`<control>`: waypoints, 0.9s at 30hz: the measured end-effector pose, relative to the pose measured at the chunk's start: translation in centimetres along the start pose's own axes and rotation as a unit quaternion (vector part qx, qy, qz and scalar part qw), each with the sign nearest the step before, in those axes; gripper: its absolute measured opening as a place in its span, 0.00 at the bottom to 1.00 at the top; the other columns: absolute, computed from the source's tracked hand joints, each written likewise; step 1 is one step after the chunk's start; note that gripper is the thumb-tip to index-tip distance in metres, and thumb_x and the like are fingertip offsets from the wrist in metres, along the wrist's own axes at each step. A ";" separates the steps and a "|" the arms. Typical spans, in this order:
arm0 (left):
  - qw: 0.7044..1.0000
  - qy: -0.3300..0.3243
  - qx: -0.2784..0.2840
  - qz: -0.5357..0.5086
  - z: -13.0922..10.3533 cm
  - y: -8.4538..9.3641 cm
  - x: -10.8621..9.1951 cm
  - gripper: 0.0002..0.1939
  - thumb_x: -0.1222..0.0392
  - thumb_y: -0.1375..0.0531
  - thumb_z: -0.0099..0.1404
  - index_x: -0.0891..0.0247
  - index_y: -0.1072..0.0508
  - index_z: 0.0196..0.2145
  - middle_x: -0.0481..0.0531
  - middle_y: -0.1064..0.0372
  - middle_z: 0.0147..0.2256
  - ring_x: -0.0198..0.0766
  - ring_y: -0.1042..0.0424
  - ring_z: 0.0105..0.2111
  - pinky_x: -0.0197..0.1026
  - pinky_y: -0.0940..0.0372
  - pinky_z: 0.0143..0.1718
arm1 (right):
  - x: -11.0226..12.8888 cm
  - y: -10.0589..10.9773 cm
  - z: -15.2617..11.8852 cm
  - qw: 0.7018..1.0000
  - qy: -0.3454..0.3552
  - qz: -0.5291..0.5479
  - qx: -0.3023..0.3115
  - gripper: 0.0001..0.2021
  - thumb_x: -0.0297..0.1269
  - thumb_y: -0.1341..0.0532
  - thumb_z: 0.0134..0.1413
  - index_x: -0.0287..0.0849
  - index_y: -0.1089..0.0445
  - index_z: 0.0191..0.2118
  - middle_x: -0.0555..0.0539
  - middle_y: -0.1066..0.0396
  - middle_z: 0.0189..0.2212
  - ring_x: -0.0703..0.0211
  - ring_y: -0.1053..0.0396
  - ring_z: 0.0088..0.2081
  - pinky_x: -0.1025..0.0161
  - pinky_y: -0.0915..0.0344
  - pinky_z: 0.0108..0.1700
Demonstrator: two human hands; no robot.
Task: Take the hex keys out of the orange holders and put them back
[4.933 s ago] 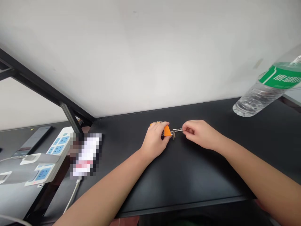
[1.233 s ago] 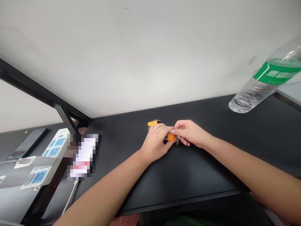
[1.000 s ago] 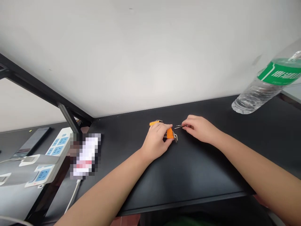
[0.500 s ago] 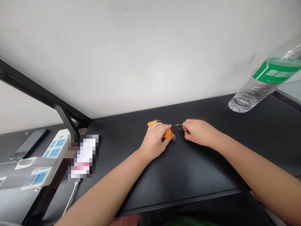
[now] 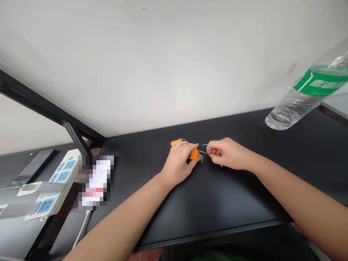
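Note:
My left hand [image 5: 181, 159] is closed over an orange hex key holder [image 5: 195, 154] on the black tabletop. Bent metal ends of hex keys [image 5: 201, 159] stick out at its right side. Just to the right, my right hand [image 5: 224, 153] pinches a thin metal hex key [image 5: 203, 152], whose tip points left and reaches the holder's edge; I cannot tell whether it is inside. Another thin metal piece [image 5: 204, 145] shows beyond the right fingertips, apart from the holder. My fingers hide most of the holder.
A water bottle with a green label [image 5: 318, 83] stands at the back right by the wall. To the left are a blurred-out phone [image 5: 96, 181] with a white cable, a power strip [image 5: 63, 174] with plugs, and a dark phone [image 5: 34, 166]. A black metal frame [image 5: 35, 103] slants at left.
My right hand has shifted slightly left, bringing the hex key's tip up to the orange holder. Its fingers are turned differently. My left hand and the holder stay in place.

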State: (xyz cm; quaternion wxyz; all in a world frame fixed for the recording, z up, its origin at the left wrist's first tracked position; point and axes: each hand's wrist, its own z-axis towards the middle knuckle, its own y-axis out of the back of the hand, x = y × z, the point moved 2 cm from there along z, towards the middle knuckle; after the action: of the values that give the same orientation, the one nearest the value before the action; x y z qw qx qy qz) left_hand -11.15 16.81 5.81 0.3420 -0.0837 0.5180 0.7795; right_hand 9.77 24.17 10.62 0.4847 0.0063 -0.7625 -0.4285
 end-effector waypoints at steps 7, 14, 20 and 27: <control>1.000 -0.025 -0.001 0.015 -0.1 0.1 0.0 0.23 0.66 0.36 0.66 0.56 0.31 0.57 0.52 0.24 0.50 0.43 0.27 0.55 0.55 0.32 0.63 | -0.8 0.0 0.0 0.991 -0.054 0.118 0.016 0.02 0.32 0.41 0.54 0.44 0.32 0.34 0.54 0.30 0.24 0.63 0.30 0.23 0.67 0.34 0.26; 1.000 -0.016 0.006 0.001 0.0 0.1 -0.1 0.24 0.66 0.34 0.64 0.56 0.30 0.57 0.53 0.24 0.49 0.44 0.27 0.54 0.56 0.31 0.62 | -1.7 -0.1 0.3 0.979 -0.082 0.182 0.042 0.03 0.33 0.40 0.53 0.43 0.30 0.35 0.54 0.30 0.23 0.64 0.32 0.21 0.67 0.34 0.23; 1.000 -0.004 0.008 -0.021 0.0 0.3 -0.2 0.25 0.67 0.33 0.63 0.56 0.30 0.57 0.53 0.25 0.50 0.45 0.28 0.56 0.55 0.29 0.61 | -1.2 0.0 0.1 0.978 -0.085 0.187 0.038 0.03 0.33 0.39 0.54 0.42 0.30 0.35 0.53 0.30 0.23 0.64 0.33 0.21 0.68 0.35 0.22; 0.999 -0.019 -0.005 -0.026 -0.1 0.4 -0.1 0.25 0.67 0.33 0.64 0.55 0.30 0.57 0.54 0.25 0.52 0.44 0.28 0.56 0.52 0.27 0.59 | -1.1 0.2 0.1 0.964 -0.097 0.241 0.049 0.01 0.31 0.38 0.55 0.41 0.29 0.34 0.52 0.30 0.21 0.66 0.35 0.19 0.69 0.38 0.20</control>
State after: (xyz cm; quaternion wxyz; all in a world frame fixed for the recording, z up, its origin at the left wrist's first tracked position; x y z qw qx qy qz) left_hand -11.33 16.61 6.11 0.3714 -0.0836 0.5049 0.7747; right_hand 10.30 24.84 9.95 0.4963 -0.1954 -0.8050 -0.2598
